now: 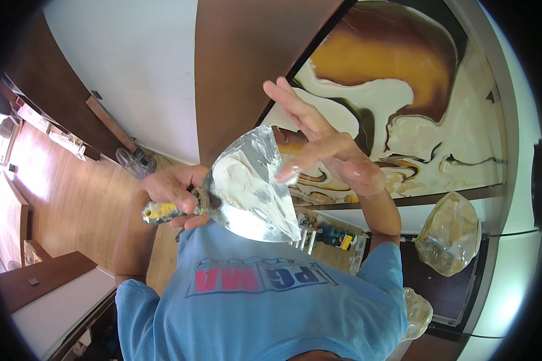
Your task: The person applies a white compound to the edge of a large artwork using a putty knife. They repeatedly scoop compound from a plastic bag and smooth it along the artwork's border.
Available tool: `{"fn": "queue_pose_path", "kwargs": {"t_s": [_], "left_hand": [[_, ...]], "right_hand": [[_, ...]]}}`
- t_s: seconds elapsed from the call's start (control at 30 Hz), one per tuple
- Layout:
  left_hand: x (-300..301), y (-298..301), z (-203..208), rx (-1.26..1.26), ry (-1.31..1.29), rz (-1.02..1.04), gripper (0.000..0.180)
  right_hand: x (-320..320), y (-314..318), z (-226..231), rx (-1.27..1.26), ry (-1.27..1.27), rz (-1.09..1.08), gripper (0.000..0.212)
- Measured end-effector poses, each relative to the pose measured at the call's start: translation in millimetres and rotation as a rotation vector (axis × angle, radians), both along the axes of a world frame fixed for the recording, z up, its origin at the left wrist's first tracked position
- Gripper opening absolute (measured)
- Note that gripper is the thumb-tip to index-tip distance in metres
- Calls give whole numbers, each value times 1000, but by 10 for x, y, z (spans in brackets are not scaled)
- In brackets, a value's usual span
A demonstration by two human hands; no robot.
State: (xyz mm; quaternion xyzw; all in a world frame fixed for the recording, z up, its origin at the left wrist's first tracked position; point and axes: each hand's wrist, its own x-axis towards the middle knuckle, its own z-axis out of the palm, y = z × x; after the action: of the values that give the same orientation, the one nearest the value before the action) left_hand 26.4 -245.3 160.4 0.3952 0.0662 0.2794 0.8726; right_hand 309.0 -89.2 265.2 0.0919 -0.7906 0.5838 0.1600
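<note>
My left hand (180, 188) is closed around the yellow, putty-smeared handle (162, 210) of a wide putty knife. Its broad metal blade (247, 225) fans out in front of my chest and carries a thick smear of white putty (235, 177). Just right of the blade's straight edge is my right hand (328, 150), raised with its fingers stretched and spread. A dab of white putty sticks to one of its fingertips, close to the edge; whether that finger touches the blade I cannot tell.
A glossy panel with brown, amber and cream swirls (397, 108) fills the upper right. Two glass lamps (448, 234) are at right. A fan (135, 162) stands on the wooden floor (81, 198) at left. Behind me are a light metal ladder (307, 239) and some tools (337, 236).
</note>
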Motion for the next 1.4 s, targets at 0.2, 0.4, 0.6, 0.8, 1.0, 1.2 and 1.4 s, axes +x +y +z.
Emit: {"fn": "queue_pose_path", "kwargs": {"t_s": [0.2, 0.4, 0.6, 0.8, 1.0, 1.2, 1.4], "left_hand": [[75, 29, 123, 61, 102, -64, 58], [28, -38, 129, 25, 72, 28, 66], [-32, -17, 10, 44, -13, -4, 73], [-83, 63, -133, 136, -191, -66, 71], [-113, 69, -231, 121, -266, -69, 71], [-41, 114, -265, 154, -298, -131, 73], [20, 158, -315, 166, -315, -154, 74]], "right_hand": [[-92, -111, 42, 184, -74, -63, 69], [-76, -61, 40, 337, -92, 0, 65], [11, -51, 97, 107, -24, -48, 69], [53, -139, 61, 481, 21, -197, 66], [111, 13, 128, 539, 77, -177, 78], [46, -43, 83, 76, 21, -154, 81], [-53, -71, 18, 13, -27, -73, 84]]}}
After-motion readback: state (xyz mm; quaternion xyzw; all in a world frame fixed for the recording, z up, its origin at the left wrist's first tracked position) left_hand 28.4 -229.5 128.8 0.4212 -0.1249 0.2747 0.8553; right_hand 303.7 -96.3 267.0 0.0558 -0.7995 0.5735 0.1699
